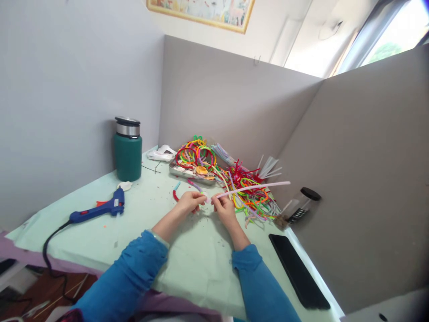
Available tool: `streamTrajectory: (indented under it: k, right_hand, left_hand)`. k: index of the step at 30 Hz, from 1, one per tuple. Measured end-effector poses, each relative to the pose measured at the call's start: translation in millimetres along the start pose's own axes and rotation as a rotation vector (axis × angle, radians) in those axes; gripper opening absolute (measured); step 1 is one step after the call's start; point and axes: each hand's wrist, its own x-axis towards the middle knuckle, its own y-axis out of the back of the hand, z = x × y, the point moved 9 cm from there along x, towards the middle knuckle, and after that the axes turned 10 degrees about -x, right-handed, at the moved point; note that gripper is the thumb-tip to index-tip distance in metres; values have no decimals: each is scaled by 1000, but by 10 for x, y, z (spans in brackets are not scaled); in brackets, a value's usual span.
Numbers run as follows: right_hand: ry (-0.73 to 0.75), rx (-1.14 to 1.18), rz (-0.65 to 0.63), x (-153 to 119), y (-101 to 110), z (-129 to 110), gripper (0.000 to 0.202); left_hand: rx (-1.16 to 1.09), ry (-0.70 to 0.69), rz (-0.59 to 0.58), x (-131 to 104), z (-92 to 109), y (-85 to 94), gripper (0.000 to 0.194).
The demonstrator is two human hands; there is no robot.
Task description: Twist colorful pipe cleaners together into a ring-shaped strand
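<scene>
A pale pink pipe cleaner (256, 187) points up and to the right from the fingers of my right hand (224, 207), which pinch it near its left end. Close beside it, my left hand (191, 202) is closed on a multicoloured fuzzy ring (196, 184), partly hidden by the fingers. The ring shows purple, red and light blue sections behind my left hand. Between my fingertips the pink end meets the ring; whether they are joined is too small to tell.
A metal tray (194, 176) with coloured rings stands at the back, beside a pile of pipe cleaners (250, 183). A blue glue gun (98, 210) and green bottle (128, 152) are left. On the right are a black phone-like slab (298, 270) and a clear jar (300, 205).
</scene>
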Motion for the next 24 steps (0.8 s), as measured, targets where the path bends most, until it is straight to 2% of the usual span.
streamTrajectory:
  k: [3,6,12,19,24]
  right_hand:
    - [22,-25,-44,-10,-29,-42,28]
    - [7,-18,-55,-18,-38,-48,27]
    - [-43,-4,-39,-26,-61,-7,30]
    - [-50,35,25,-27,-89,-39,32]
    - [-47,7,38,-17,-65,7,30]
  left_hand:
    - [93,-39,-52,12,-5,-54,23]
    - [96,-26,-54,14,-41,-76,19]
    - [-143,44,17,-22,-71,-62,12]
    - [-498,96,30,-15,-147,-93,8]
    - [-482,147,-16,-30,-154,-124,6]
